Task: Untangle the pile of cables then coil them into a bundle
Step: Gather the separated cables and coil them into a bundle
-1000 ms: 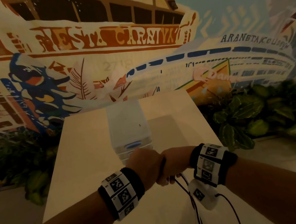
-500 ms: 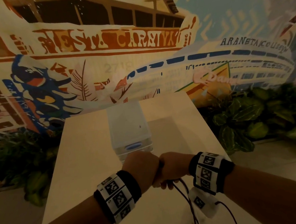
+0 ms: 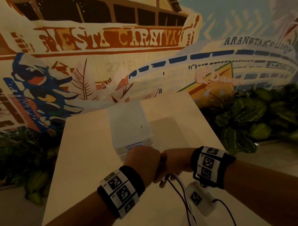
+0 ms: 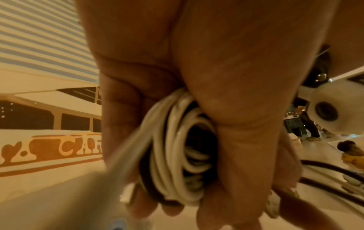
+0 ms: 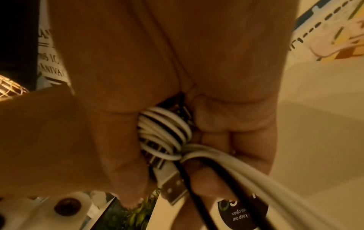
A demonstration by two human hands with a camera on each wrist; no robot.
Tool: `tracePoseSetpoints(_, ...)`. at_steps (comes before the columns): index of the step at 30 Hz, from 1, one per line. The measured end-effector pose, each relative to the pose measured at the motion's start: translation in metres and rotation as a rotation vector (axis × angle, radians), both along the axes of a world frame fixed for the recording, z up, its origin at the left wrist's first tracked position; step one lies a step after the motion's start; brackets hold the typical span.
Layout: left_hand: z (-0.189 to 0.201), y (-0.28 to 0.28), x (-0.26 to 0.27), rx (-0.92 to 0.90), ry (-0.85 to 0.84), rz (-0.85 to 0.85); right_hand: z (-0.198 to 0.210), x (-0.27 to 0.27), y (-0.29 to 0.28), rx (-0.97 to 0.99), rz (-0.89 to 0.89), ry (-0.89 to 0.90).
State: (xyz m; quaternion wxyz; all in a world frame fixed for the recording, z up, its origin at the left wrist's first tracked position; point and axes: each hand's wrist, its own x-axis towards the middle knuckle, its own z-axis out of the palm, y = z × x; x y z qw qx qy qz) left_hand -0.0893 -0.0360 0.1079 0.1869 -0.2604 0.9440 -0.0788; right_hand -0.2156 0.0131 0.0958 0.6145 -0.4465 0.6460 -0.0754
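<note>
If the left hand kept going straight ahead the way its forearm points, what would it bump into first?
Most likely the translucent box on the table: the left hand, gripping the cable coil, sits just in front of the box's near end. How wide the gap is can't be told.

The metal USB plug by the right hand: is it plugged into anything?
No, the USB plug hangs bare below the white coil, its open end showing.

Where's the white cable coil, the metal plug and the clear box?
white cable coil (image 4: 177, 155), left wrist view, on its wound loops.
metal plug (image 5: 174, 189), right wrist view, on its metal shell.
clear box (image 3: 129, 122), head view, on its lid.
</note>
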Motion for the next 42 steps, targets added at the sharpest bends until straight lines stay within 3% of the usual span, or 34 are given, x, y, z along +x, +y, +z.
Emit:
tracePoseSetpoints(8,0.006,-0.006,0.000,0.062,0.013,-0.019,0.002,-0.007,0.001,-0.035,0.048,0.049)
tracePoseSetpoints(15,0.012,-0.040,0.026,0.391,0.329,0.006,0.006,-0.021,0.007,-0.092,-0.034,-0.059)
tracePoseSetpoints(22,-0.008,-0.045,0.054,1.103,0.819,0.216,0.013,-0.028,0.015,-0.264,-0.184,-0.352)
tracePoseSetpoints(28,-0.009,-0.013,0.033,1.448,1.039,0.287,0.021,-0.009,0.014,-0.390,-0.185,-0.536)
tracePoseSetpoints(31,0.000,-0.007,0.025,1.623,1.158,0.271,0.030,-0.001,0.012,-0.438,-0.125,-0.488)
tracePoseSetpoints(36,0.015,-0.006,0.020,1.656,1.274,0.267,0.046,-0.005,0.007,-0.509,-0.055,-0.390)
tracePoseSetpoints(39,0.024,-0.008,0.019,1.523,1.357,0.210,0.053,-0.007,0.007,-0.529,-0.017,-0.343)
tracePoseSetpoints(42,0.020,-0.015,0.020,1.401,1.360,0.153,0.059,-0.007,0.008,-0.510,-0.032,-0.443)
